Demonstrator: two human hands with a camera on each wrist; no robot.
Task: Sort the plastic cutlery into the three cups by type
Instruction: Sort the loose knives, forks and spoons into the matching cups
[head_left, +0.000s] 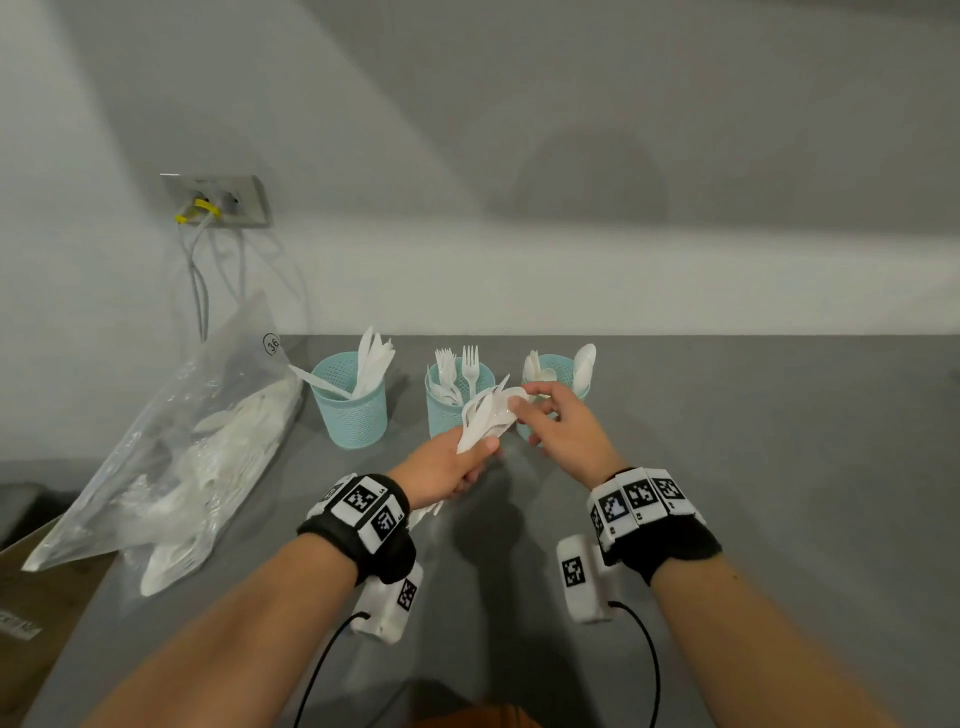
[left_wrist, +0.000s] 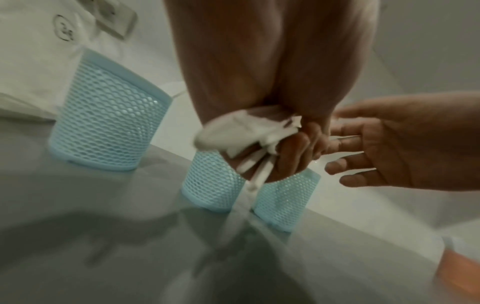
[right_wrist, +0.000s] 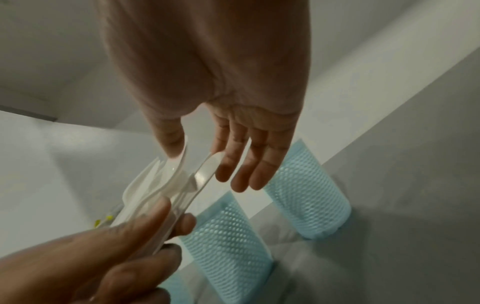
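— While you look down at the grey table (head_left: 779, 467), what lies at your far left?

— You have a clear plastic bag (head_left: 171, 457) of white cutlery there, leaning toward the wall under a socket plate (head_left: 218, 200) with cables. Just right of the bag stands the knife cup (head_left: 350, 400), a teal mesh cup with knives sticking up.

— And the middle?

— Your fork cup (head_left: 447, 400) stands next, forks upright in it. In front of it your left hand (head_left: 447, 473) has its fingers curled round a bundle of cutlery (head_left: 485, 415), the handles poking out below your palm and the heads fanned up toward the cups.

— What is my right hand doing?

— Your right hand (head_left: 563, 431) meets the top of that bundle; thumb and forefinger seem to pinch one spoon (right_wrist: 205, 174) by its bowl, though the blur makes that hard to confirm, and your other fingers are stretched out straight. Behind it stands the spoon cup (head_left: 563, 371), partly hidden by your hand, with spoons in it
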